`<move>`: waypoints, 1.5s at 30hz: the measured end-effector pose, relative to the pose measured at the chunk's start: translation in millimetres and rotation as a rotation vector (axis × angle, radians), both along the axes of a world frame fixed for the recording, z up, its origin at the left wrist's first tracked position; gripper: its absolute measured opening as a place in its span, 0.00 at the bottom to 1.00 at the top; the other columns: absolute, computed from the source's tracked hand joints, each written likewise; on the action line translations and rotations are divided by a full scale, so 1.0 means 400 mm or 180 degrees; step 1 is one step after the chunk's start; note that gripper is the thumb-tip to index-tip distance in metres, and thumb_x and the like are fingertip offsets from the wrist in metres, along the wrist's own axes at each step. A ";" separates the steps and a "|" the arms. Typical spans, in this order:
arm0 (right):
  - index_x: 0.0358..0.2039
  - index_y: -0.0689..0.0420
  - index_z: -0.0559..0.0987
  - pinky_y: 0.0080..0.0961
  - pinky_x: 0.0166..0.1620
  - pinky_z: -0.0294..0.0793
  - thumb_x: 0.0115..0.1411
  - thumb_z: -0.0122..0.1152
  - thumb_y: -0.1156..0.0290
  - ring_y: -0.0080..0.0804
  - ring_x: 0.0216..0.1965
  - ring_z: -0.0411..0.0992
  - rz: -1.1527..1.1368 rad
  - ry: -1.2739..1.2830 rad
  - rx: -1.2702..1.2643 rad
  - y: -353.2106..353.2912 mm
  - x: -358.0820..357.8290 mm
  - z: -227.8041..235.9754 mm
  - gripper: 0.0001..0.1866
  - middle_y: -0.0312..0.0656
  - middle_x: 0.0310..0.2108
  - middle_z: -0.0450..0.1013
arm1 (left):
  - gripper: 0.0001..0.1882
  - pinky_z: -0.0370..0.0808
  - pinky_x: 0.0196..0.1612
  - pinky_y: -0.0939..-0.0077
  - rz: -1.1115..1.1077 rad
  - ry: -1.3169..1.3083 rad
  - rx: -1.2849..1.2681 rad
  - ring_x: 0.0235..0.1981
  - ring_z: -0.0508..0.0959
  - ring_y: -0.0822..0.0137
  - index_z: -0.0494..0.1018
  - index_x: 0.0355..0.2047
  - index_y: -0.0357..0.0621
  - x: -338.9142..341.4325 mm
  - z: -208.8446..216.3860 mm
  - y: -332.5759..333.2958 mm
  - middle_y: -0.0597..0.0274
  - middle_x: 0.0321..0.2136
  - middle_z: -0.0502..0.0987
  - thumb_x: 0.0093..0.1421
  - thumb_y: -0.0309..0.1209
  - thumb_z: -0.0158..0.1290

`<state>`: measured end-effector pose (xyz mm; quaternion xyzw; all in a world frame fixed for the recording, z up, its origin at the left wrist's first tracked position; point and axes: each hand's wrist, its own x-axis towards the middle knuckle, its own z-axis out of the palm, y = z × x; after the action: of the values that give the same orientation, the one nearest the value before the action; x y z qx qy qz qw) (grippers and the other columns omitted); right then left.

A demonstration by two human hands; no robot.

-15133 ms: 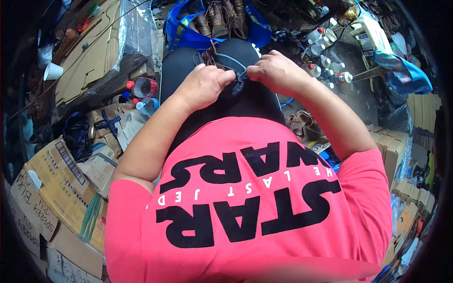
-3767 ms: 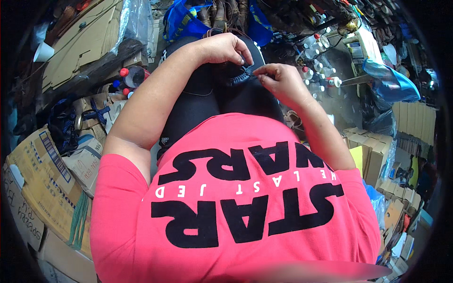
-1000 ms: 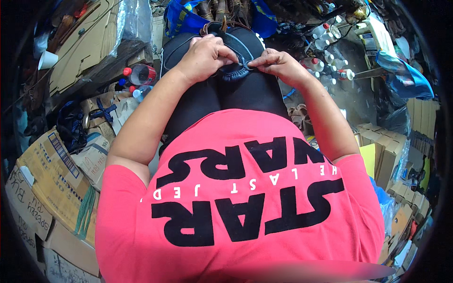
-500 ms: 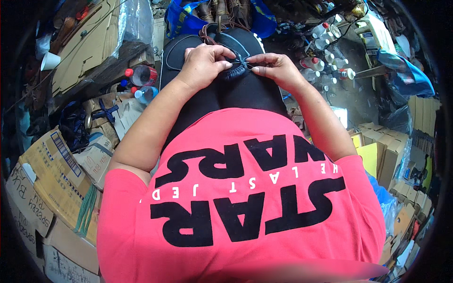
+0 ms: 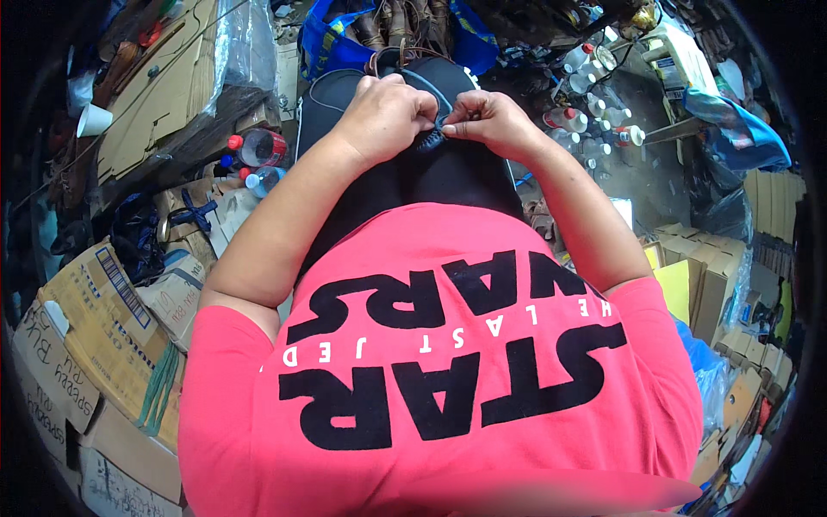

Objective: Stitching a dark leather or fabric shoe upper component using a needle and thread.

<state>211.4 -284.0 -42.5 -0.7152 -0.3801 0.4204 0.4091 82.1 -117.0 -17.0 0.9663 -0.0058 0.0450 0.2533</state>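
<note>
On my lap, between my thighs, lies a dark blue piece [image 5: 431,140] with a ridged, gathered edge; it looks like part of a stitched shoe upper, but my fingers hide much of it. My left hand [image 5: 383,116] is closed at its left side, fingers curled in. From the right, my right hand [image 5: 493,123] pinches at the same edge with thumb and forefinger. A blue-grey strip [image 5: 429,81] curves up from the piece toward a brown leather strap [image 5: 376,59]. A thin dark cord [image 5: 320,101] loops over my left thigh. Any needle or thread between the fingertips is too small to make out.
Beyond my knees a blue bag [image 5: 322,39] holds brown leather pieces [image 5: 401,24]. Plastic bottles [image 5: 261,147] lie at the left, and several more bottles [image 5: 575,121] stand on the right floor. Cardboard boxes [image 5: 99,314] crowd the lower left; stacked cartons [image 5: 702,258] stand right.
My hands have come closer together over the dark blue piece. The left fingers have curled in more, and the right hand has shifted slightly left and down.
</note>
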 end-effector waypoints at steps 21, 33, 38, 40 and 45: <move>0.26 0.61 0.73 0.19 0.38 0.65 0.56 0.59 0.73 0.21 0.35 0.65 -0.0402 0.0003 0.0751 -0.112 0.032 0.077 0.06 0.34 0.33 0.63 | 0.05 0.72 0.37 0.61 -0.0432 0.0453 -0.0276 0.34 0.76 0.49 0.70 0.33 0.40 -0.001 0.000 0.023 0.49 0.28 0.76 0.57 0.26 0.49; 0.28 0.58 0.75 0.36 0.40 0.70 0.56 0.56 0.65 0.45 0.33 0.73 0.1009 -0.2927 -0.0191 -0.008 -0.021 0.151 0.09 0.46 0.24 0.73 | 0.03 0.71 0.37 0.58 -0.0597 0.0400 0.0030 0.33 0.76 0.49 0.68 0.31 0.42 -0.004 -0.008 0.039 0.51 0.25 0.75 0.56 0.27 0.48; 0.33 0.50 0.75 0.36 0.41 0.65 0.56 0.51 0.68 0.38 0.37 0.74 0.1329 -0.3271 -0.0453 0.017 -0.050 0.125 0.06 0.39 0.27 0.75 | 0.03 0.69 0.38 0.59 -0.0643 0.0406 0.0007 0.35 0.76 0.52 0.68 0.32 0.44 -0.018 0.003 0.051 0.54 0.26 0.76 0.56 0.27 0.47; 0.33 0.49 0.75 0.36 0.41 0.65 0.56 0.51 0.68 0.38 0.38 0.73 0.1315 -0.3299 -0.0263 0.007 -0.048 0.111 0.05 0.39 0.28 0.74 | 0.02 0.68 0.39 0.61 -0.0644 0.0443 0.0032 0.37 0.76 0.56 0.68 0.31 0.46 -0.039 0.006 0.057 0.57 0.28 0.76 0.56 0.26 0.47; 0.33 0.49 0.74 0.36 0.43 0.64 0.54 0.55 0.69 0.38 0.39 0.70 0.1146 -0.3481 -0.0229 -0.061 0.007 0.063 0.05 0.39 0.29 0.72 | 0.05 0.67 0.39 0.63 -0.0358 0.0323 0.0773 0.36 0.76 0.58 0.70 0.32 0.49 -0.134 0.007 0.142 0.59 0.29 0.77 0.56 0.27 0.46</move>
<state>214.2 -308.5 -17.3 -0.7660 -0.6375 0.0652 0.0505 28.3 -60.1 -14.3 0.9890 -0.0525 -0.0193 0.1366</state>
